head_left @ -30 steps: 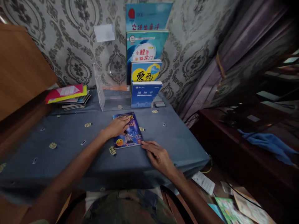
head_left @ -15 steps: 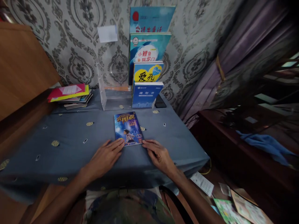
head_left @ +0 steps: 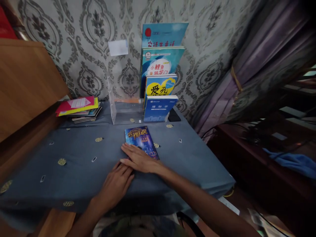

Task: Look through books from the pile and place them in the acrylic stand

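A thin blue book (head_left: 139,134) with a gold title and the number 22 lies flat on the cloth-covered table. My right hand (head_left: 139,159) reaches across its lower half with fingers stretched out, fingertips at the book's left edge, and hides much of the cover picture. Just below and left of it, my left hand (head_left: 118,181) rests on the cloth with its fingers extended. Its fingertips meet the thumb side of my right hand. Beyond the book stands a clear acrylic stand (head_left: 112,110), its right side filled with upright books, a blue booklet (head_left: 159,110) in front.
A pile of books and folders with a pink cover (head_left: 77,102) lies at the back left. A dark phone (head_left: 174,115) is beside the stand. The blue-grey tablecloth (head_left: 81,177) hangs over the front edge. A purple curtain (head_left: 222,89) and dark furniture stand at the right.
My right hand has moved left from the book's lower right corner across its lower half to the left edge. My left hand has slid off the book's lower left corner towards me.
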### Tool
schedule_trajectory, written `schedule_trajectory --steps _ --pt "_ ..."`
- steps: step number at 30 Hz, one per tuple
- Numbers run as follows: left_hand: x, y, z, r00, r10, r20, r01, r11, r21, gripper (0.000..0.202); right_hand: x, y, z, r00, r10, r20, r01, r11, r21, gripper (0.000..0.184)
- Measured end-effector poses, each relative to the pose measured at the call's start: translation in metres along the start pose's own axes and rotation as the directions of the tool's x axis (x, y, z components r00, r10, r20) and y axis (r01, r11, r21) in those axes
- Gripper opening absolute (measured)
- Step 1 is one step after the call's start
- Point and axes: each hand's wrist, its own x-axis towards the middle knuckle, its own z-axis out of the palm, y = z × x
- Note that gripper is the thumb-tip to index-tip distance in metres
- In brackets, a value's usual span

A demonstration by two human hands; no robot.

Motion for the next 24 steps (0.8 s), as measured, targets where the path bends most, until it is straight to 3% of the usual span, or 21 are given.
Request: schedule_trajectory --steps 7,11,15,19,21,24 --pt "-0.001 -0.003 0.005 0.999 0.032 -0.039 -0.03 0.999 0.036 0.05 0.057 0.051 -0.01 0.997 -0.014 -0.075 -0.003 0.976 -0.22 0.066" --pt "-0.001 -0.003 0.007 0.999 0.013 -0.042 -0.012 0.999 0.031 0.055 0.068 0.073 -0.022 0.981 0.109 -0.159 -0.15 0.951 -0.269 0.066" --pt "0.0 -0.002 0.007 0.999 0.016 -0.046 -0.015 1.0 0.024 0.057 0.066 0.08 -0.028 0.925 0.271 -0.266 -0.341 0.901 -0.269 0.066" --pt "-0.001 -0.002 0.008 0.998 -0.006 -0.057 0.007 1.0 0.013 0.056 0.055 0.076 -0.03 0.858 0.422 -0.295 -0.496 0.83 -0.256 0.071" --pt "-0.002 -0.001 0.009 0.998 -0.008 -0.059 0.008 1.0 0.014 0.056 0.045 0.074 -0.029 0.84 0.455 -0.296 -0.528 0.81 -0.256 0.073" --pt "-0.002 0.0 0.01 0.998 -0.01 -0.059 0.011 1.0 0.017 0.056 0.024 0.07 -0.024 0.854 0.423 -0.304 -0.5 0.829 -0.252 0.073"
